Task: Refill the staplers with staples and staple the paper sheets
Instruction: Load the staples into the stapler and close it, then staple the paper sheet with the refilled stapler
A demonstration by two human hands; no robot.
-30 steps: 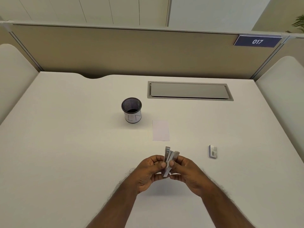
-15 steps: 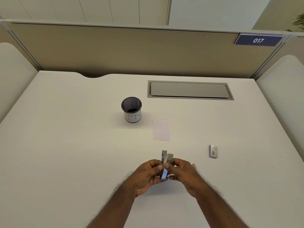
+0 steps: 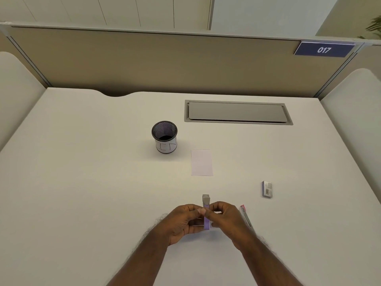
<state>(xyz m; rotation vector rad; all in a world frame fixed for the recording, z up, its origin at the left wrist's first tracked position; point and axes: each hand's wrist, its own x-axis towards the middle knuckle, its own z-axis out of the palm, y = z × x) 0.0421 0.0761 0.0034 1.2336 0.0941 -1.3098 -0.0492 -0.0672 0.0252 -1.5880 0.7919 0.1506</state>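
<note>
Head view: both hands meet low centre over the desk (image 3: 82,182), clamped on one stapler (image 3: 206,211). Left hand (image 3: 183,221) pinches it from the left, fingers curled, thumb tip against its side. Right hand (image 3: 224,218) grips it from the right, fingers curled round. Stapler is held lengthwise, pointing away from the person; grey metal nose sticks out beyond the fingers, lilac body shows between the two hands. Looks closed, top flat on base.

Second stapler (image 3: 245,217), pink-tipped, lies on the desk just right of the right hand, partly hidden by it.

Paper (image 3: 201,162), a small pale stack or sheet, lies flat beyond the hands, apart from them. Staple box (image 3: 267,189) sits well to the right of the paper, flat on the desk. Mesh cup (image 3: 165,137) stands upright left of the paper, near it, not touching. Cable hatch (image 3: 238,112) is set in the desk further back, lid down. Divider behind carries a blue tag (image 3: 324,50) reading 017.
</note>
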